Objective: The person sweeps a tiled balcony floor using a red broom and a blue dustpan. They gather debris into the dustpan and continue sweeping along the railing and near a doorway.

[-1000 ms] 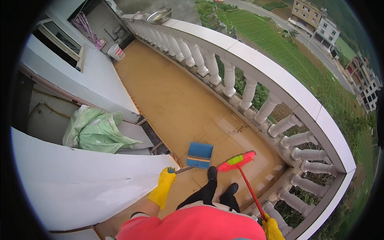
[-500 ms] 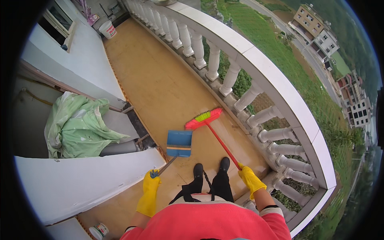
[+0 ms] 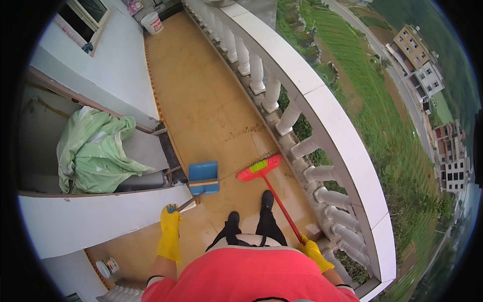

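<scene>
Both my hands wear yellow rubber gloves. My left hand (image 3: 169,229) is closed on the end of the handle of a blue dustpan (image 3: 203,170), which has a comb-like strip of teeth. The pan lies at floor level beside the wall corner, and what it contains is too small to make out. Closed round a red stick, my right hand (image 3: 312,251) holds a broom (image 3: 260,168) with red and yellow-green bristles. The broom head is at the floor near the railing's foot, apart from the dustpan. Dark dirt (image 3: 246,132) is scattered on the tan floor just beyond it.
A white balustrade (image 3: 314,100) curves along the right, with fields and buildings beyond. At left, a green cloth (image 3: 95,151) drapes over something grey in a recess behind a low white wall (image 3: 115,216). White buckets stand far back (image 3: 152,23) and lie tipped near lower left (image 3: 106,267).
The dustpan has shifted left towards the wall, and the gap between it and the broom has widened. The broom head sits closer to the railing. My right foot is further forward.
</scene>
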### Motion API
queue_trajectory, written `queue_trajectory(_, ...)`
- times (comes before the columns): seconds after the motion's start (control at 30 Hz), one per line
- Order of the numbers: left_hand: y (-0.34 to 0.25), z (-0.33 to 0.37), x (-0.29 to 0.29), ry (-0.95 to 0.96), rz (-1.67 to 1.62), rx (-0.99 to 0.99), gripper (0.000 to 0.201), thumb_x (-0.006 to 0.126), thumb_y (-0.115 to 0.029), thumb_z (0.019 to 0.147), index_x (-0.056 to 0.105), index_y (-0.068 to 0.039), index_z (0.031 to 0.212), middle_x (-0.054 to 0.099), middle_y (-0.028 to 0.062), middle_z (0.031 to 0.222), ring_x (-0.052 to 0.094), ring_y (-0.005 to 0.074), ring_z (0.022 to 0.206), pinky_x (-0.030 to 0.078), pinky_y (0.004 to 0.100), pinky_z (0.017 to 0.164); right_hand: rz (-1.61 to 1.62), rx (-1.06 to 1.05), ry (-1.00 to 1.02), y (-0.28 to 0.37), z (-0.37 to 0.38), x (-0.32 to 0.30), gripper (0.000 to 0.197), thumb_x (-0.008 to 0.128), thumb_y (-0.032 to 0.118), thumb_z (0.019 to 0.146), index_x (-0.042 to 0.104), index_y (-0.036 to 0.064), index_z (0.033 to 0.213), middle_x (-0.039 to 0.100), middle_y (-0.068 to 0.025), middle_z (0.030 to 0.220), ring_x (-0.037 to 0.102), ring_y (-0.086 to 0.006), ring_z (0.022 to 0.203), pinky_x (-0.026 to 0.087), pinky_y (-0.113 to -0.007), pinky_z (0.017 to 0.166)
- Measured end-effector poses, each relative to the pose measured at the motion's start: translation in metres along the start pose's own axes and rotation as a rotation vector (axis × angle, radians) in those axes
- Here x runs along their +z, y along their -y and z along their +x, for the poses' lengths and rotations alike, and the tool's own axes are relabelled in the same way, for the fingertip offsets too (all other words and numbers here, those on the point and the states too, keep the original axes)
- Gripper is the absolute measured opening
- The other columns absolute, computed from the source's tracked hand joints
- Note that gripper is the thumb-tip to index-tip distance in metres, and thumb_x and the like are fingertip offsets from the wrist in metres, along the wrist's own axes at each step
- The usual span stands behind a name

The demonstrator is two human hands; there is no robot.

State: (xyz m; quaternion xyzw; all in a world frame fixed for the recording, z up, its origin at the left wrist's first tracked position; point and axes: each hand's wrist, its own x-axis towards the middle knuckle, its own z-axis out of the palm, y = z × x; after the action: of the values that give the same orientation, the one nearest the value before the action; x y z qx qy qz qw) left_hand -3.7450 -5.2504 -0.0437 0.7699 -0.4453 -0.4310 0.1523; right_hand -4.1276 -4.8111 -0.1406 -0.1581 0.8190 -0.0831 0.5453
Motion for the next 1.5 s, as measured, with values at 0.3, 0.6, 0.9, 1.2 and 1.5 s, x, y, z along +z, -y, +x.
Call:
queue_trajectory(0.3, -0.020, 0.020, 0.023, -0.080, -0.189, -0.099, 0.033, 0.056, -0.001, 0.078, 0.065, -0.004, 0.110, 0.064, 0.0083, 0.079, 0.058, 0.0152, 0.053, 0.045, 0.0272, 0.046, -0.356, 0.037, 0.050, 0.105, 0.084, -0.078, 0.051, 0.053, 0.026, 0.095, 0.045, 0.0380, 0.144, 0.065, -0.0170, 0.122, 0.062, -0.0369, 0.110, 0.049, -0.042, 0.093)
queue_trajectory(0.6, -0.079, 0.098, 0.028, -0.075, -0.293, -0.120, 0.035, 0.057, -0.002, 0.076, 0.066, -0.004, 0.109, 0.065, 0.0075, 0.081, 0.061, 0.0151, 0.056, 0.046, 0.0266, 0.048, -0.370, -0.193, -0.004, 0.326, 0.266, -0.102, 0.051, 0.054, 0.020, 0.094, 0.047, 0.0311, 0.143, 0.062, -0.0188, 0.126, 0.060, -0.0384, 0.114, 0.047, -0.042, 0.096)
queue_trajectory(0.9, -0.156, 0.217, 0.003, -0.002, -0.459, -0.141, 0.036, 0.055, 0.002, 0.074, 0.065, -0.003, 0.108, 0.065, 0.0060, 0.087, 0.062, 0.0143, 0.063, 0.048, 0.0254, 0.053, -0.240, 0.053, 0.020, 0.614, 0.320, -0.086, 0.041, 0.048, 0.042, 0.100, 0.057, 0.0187, 0.133, 0.065, -0.0195, 0.115, 0.062, -0.0336, 0.106, 0.046, -0.041, 0.092)
queue_trajectory(1.2, -0.238, 0.359, -0.005, -0.071, -0.433, -0.207, 0.039, 0.057, 0.004, 0.075, 0.064, -0.004, 0.112, 0.064, 0.0064, 0.083, 0.061, 0.0149, 0.060, 0.046, 0.0260, 0.051, -0.355, 0.012, 0.168, 0.861, 0.390, -0.087, 0.050, 0.052, 0.026, 0.096, 0.044, 0.0216, 0.145, 0.059, -0.0109, 0.077, 0.058, -0.0237, 0.063, 0.050, -0.039, 0.060)
queue_trajectory(1.5, -0.391, 0.520, -0.026, -0.154, -0.422, -0.272, 0.039, 0.060, 0.002, 0.075, 0.065, -0.005, 0.114, 0.066, 0.0084, 0.079, 0.063, 0.0168, 0.055, 0.048, 0.0269, 0.047, -0.212, -0.190, 0.358, 1.112, 0.469, -0.093, 0.067, 0.055, 0.010, 0.088, 0.036, 0.0235, 0.151, 0.059, -0.0105, 0.067, 0.058, -0.0221, 0.049, 0.047, -0.039, 0.040)
